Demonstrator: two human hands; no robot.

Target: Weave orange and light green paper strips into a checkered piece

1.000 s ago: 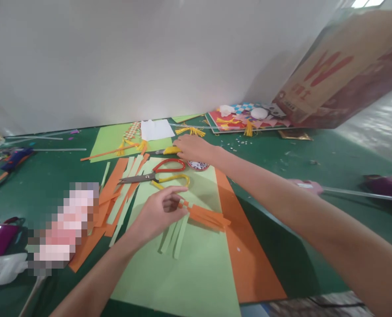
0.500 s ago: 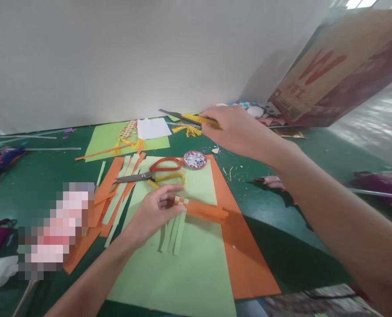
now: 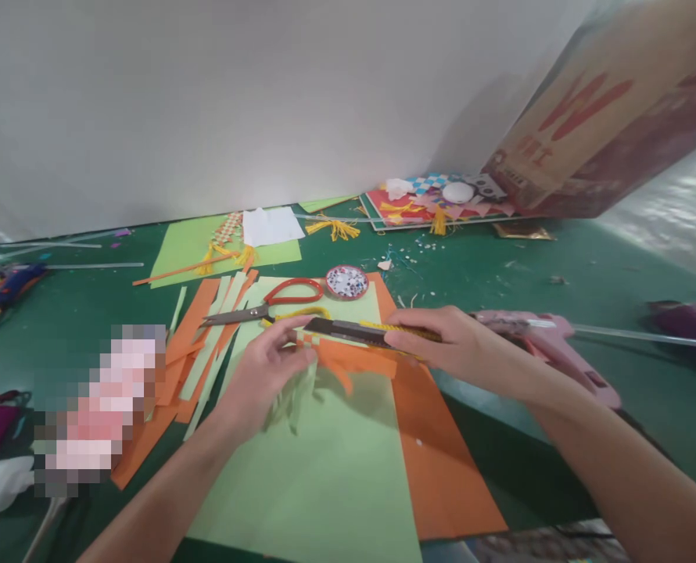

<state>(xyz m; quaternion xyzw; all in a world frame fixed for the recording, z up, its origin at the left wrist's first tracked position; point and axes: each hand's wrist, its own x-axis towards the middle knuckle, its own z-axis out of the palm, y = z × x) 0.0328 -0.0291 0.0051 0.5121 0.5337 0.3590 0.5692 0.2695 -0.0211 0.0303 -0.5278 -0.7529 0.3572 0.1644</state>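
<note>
My left hand (image 3: pixel 269 374) pinches the woven corner of a small piece of orange and pale green paper strips (image 3: pixel 348 361). Its orange strips reach to the right, and its green ones hang down. In my right hand (image 3: pixel 442 336) is a yellow and black utility knife (image 3: pixel 360 331), its blade pointing left, close to the woven corner. Whether the blade touches the paper I cannot tell. Beneath lies a pale green sheet (image 3: pixel 330 485) on an orange sheet (image 3: pixel 442 469). Scissors (image 3: pixel 260 313) with red and yellow handles rest just behind my left hand.
Loose paper strips (image 3: pixel 199 344) lie left of the green sheet. A round dish of beads (image 3: pixel 346 282) stands behind the knife. At the right is a pink glue gun (image 3: pixel 559 344). A large paper bag (image 3: pixel 594 125) leans at the back right, by decorated pieces (image 3: pixel 435 199).
My right hand has brought the utility knife down and towards me, beside the woven piece. The woven piece has shifted slightly left and up in my left hand, and its strips have swung.
</note>
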